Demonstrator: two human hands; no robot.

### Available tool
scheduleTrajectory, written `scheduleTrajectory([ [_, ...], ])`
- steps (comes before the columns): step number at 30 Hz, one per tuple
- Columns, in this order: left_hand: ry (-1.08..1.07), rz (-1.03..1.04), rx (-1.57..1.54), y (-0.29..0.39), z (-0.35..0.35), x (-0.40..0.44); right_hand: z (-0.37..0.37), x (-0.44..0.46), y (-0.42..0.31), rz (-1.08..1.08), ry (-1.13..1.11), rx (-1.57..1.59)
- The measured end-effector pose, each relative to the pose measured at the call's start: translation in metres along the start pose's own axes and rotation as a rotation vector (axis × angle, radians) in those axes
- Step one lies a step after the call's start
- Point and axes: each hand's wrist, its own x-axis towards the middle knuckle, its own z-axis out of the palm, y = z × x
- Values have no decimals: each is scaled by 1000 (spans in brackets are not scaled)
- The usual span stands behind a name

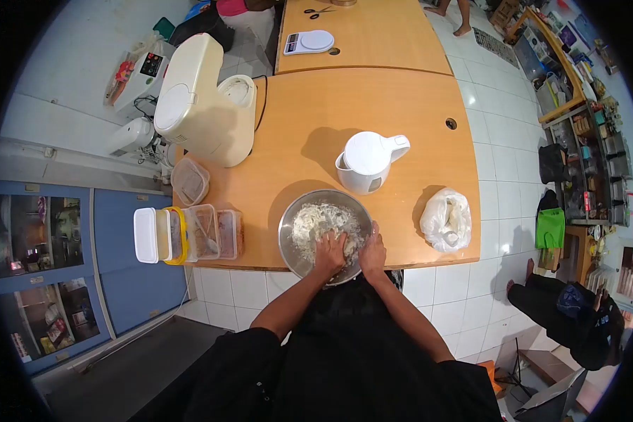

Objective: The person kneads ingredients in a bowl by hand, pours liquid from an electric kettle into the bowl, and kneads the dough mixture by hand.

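Note:
A round metal bowl (286, 243) stands at the table's front edge, with crumbly white dough (316, 219) in it. My left hand (330, 253) is down in the bowl, pressed into the dough with its fingers spread. At the bowl's right rim is my right hand (373, 251), its fingers stretched along the outside and rim. Just behind the bowl stands a white electric kettle (366, 163). To the right lies a clear plastic bag (446, 219) with something pale inside.
A cream stand mixer (207, 105) and plastic containers (204, 232) stand on the left of the wooden table (288, 133). Farther back are a white scale (309, 42) and scissors (319, 13). A person in dark clothes (570, 309) is at the right, beyond the table.

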Motion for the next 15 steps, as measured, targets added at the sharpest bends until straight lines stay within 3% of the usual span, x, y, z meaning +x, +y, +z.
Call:
scheduleTrajectory([
  [3,60,-15,180,-10,13,30,-3,1,0,9,-29,21],
  [9,121,-57,152,-14,-20,74,1,3,2,-9,37,37],
  [13,267,23,-189,-42,4,77,-1,3,-4,45,9,22],
  [15,190,-5,-487,-57,12,77,-2,2,-5,52,-5,34],
])
